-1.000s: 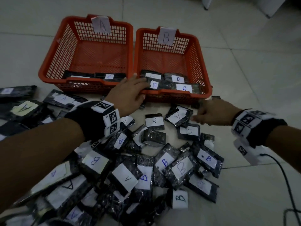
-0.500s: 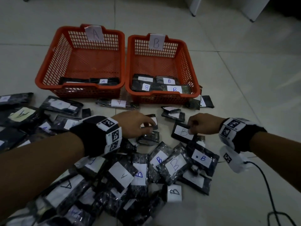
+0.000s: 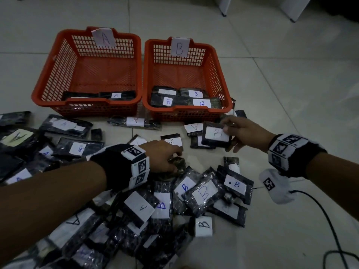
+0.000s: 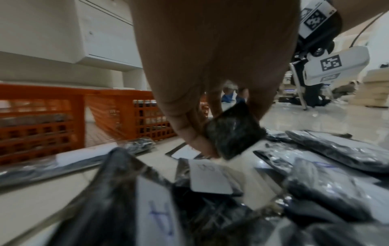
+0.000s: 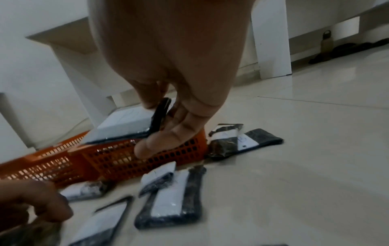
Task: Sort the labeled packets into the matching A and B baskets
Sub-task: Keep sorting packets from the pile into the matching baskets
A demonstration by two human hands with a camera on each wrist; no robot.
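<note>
Two orange baskets stand side by side on the floor: basket A (image 3: 48, 82) on the left with two packets at its front, basket B (image 3: 223, 78) on the right with several B packets. My right hand (image 3: 236, 133) pinches a dark packet labelled B (image 3: 215, 134) and holds it off the floor just in front of basket B; the right wrist view shows the held packet (image 5: 126, 123) edge-on. My left hand (image 3: 165, 158) grips a small dark packet (image 4: 231, 131), label side hidden, at the top of the pile.
A large pile of dark packets (image 3: 136, 210) with white A and B labels covers the floor near me and to the left. A packet labelled A (image 3: 135, 122) lies before the baskets. A black cable (image 3: 330, 226) runs at the right. White furniture legs (image 3: 223, 6) stand beyond.
My right hand has lifted the B packet off the floor toward basket B. My left hand came back from basket B and has closed on a small packet in the pile.
</note>
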